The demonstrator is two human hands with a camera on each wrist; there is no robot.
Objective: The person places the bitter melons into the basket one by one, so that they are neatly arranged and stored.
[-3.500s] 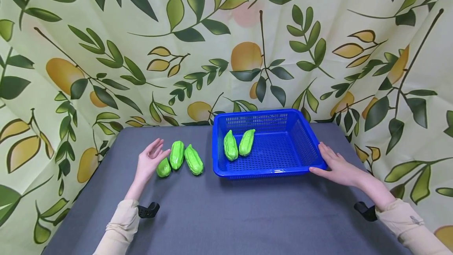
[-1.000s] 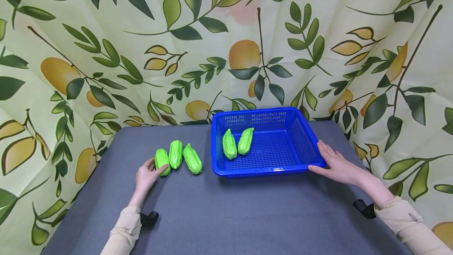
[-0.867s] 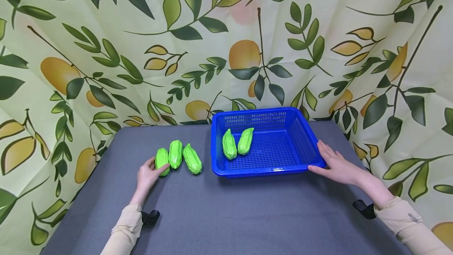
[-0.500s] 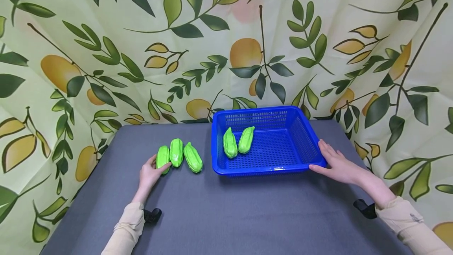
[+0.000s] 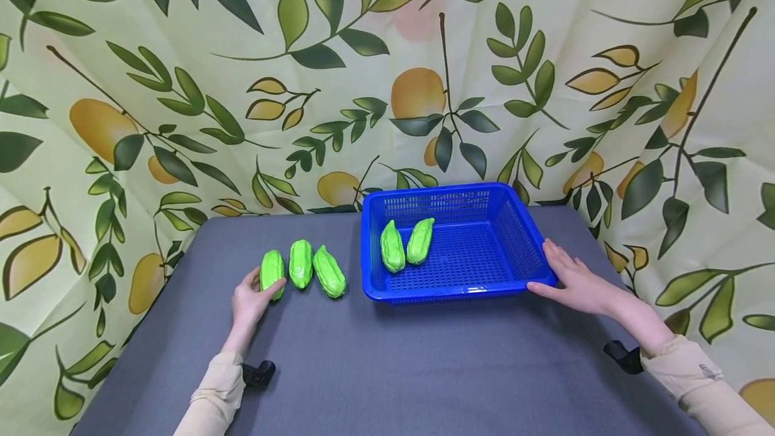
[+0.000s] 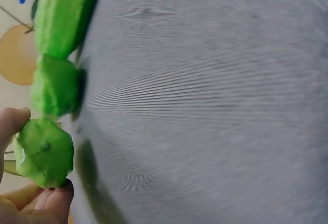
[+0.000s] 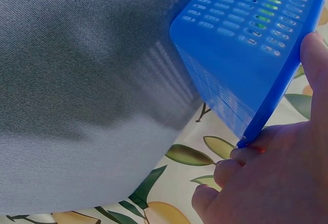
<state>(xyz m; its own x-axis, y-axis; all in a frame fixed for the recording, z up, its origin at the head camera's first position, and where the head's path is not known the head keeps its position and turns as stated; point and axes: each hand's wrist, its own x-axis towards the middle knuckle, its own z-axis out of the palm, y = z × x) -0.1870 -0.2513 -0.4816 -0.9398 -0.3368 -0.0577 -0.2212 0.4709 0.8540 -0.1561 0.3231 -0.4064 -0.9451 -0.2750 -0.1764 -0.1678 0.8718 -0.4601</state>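
My left hand [image 5: 249, 300] pinches a ridged, bright green bitter melon [image 5: 271, 274] between thumb and fingers. In the left wrist view this bitter melon [image 6: 44, 153] shows end-on, its shadow on the cloth apart from it. To its right lie two more bitter melons, one upright in view [image 5: 301, 264] and one slanted [image 5: 329, 272]. A blue plastic basket [image 5: 448, 293] holds two bitter melons [image 5: 393, 247] side by side at its left. My right hand [image 5: 578, 283] rests with extended fingers on the basket's right front corner; in the right wrist view its thumb and fingers touch the rim [image 7: 274, 106].
A grey cloth [image 5: 424, 369] covers the table. Behind and at both sides hangs a curtain [image 5: 363, 86] printed with leaves and fruit. Each wrist carries a black camera mount, the left one [image 5: 259, 374] close over the cloth.
My left hand came down from above the leftmost bitter melon, took hold of it and shifted it slightly left, widening the gap to its neighbour. The right hand and basket have stayed put.
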